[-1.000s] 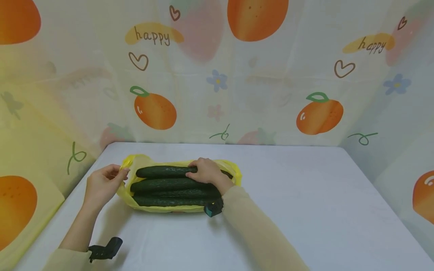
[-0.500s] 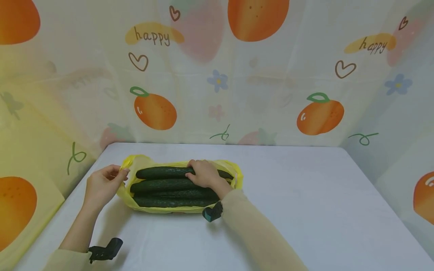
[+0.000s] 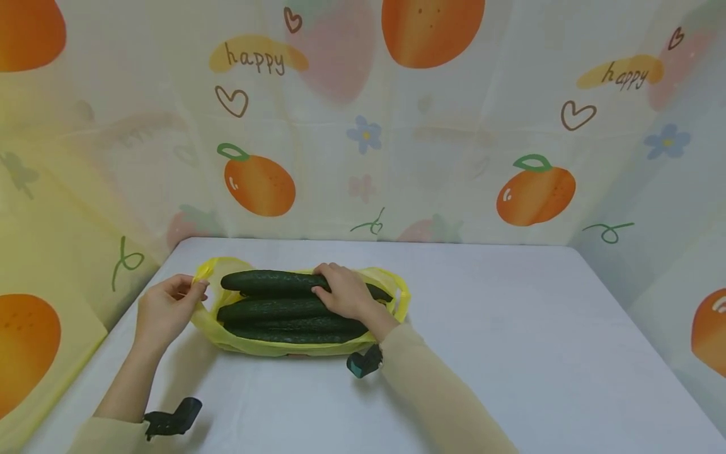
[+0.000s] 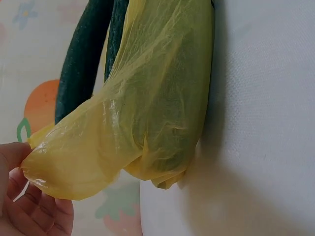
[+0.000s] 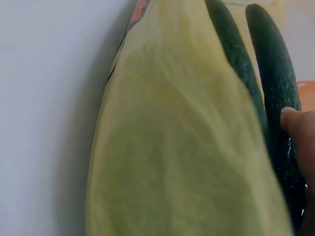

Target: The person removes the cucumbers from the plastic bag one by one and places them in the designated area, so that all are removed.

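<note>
A thin yellow plastic bag (image 3: 249, 345) lies open on the table with several long dark green cucumbers (image 3: 278, 309) in it. My left hand (image 3: 167, 309) pinches the bag's rim at its left end and draws it outward; the left wrist view shows the stretched bag film (image 4: 83, 152) at the fingertips. With my right hand (image 3: 347, 293) I grip the rearmost cucumber (image 3: 266, 281) near its right part, thumb on the near side. Its left end is raised above the others. In the right wrist view the thumb (image 5: 298, 128) presses on this cucumber (image 5: 270, 49).
The white tabletop (image 3: 510, 340) stretches to the right of the bag. Behind it hangs a cloth (image 3: 431, 139) printed with fruit, hearts and flowers. A small black camera (image 3: 172, 417) is strapped to the left wrist, another black camera (image 3: 364, 361) to the right.
The rearmost cucumber's left end has risen and shifted slightly left in my right hand's grip. My left hand has pulled the bag's rim a little further left.
</note>
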The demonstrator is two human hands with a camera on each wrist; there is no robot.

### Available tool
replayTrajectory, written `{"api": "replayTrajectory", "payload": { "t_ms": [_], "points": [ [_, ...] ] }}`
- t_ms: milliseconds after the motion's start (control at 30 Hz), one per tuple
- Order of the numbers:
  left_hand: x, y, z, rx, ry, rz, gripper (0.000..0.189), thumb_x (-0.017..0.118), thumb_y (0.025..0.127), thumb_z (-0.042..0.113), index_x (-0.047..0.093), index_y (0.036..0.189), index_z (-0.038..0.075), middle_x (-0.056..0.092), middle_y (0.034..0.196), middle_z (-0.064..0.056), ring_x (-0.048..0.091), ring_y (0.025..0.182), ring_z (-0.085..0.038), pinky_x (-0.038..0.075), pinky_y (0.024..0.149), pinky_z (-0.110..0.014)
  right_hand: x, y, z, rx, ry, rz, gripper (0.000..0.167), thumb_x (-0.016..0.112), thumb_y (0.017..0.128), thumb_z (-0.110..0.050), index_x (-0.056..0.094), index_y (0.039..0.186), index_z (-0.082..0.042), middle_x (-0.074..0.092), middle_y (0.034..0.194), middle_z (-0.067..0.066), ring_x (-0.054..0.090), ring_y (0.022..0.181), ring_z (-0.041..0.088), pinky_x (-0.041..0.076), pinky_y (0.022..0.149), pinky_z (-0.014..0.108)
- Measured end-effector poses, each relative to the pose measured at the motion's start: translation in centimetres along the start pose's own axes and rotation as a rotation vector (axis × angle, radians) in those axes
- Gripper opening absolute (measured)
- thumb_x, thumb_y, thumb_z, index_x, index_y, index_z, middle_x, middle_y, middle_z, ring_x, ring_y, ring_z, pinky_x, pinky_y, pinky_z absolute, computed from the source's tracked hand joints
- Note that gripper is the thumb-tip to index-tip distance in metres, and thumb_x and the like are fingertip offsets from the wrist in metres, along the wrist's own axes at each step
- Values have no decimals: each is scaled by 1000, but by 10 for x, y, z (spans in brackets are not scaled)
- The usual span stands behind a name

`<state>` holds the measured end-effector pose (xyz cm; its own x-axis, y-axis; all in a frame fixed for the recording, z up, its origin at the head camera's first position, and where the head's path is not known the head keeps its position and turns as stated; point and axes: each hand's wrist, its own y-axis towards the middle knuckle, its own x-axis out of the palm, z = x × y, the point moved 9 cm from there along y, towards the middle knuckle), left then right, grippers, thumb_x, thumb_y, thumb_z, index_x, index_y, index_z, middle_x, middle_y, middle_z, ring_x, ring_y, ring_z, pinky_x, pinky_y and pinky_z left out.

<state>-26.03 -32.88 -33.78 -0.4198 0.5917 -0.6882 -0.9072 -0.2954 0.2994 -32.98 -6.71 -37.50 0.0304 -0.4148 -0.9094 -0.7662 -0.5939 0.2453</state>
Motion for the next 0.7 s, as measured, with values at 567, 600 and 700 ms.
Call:
{"api": "replayTrajectory", "payload": {
  "t_ms": [567,600,700],
  "points": [
    [2,2,-1,-41,14,-9,36,54,91,38,67,86,5,60,64,10,47,59,-1,39,48,-21,-34,-1,-20,-55,129,109,34,54,93,-30,52,122,-13,58,118,1,56,105,15,46,88,30],
    [2,2,-1,-36,12,-12,36,54,91,38,67,87,5,61,65,9,47,59,0,38,48,-21,-36,0,-23,-66,124,118,34,54,93,-30,52,122,-14,58,118,1,56,105,15,46,88,30],
    [2,2,1,-25,17,-15,36,55,91,38,67,87,4,62,66,6,47,58,0,38,48,-22,-44,0,-30,-97,110,138,33,54,93,-30,53,122,-14,57,118,0,56,105,14,45,89,27]
  ]
}}
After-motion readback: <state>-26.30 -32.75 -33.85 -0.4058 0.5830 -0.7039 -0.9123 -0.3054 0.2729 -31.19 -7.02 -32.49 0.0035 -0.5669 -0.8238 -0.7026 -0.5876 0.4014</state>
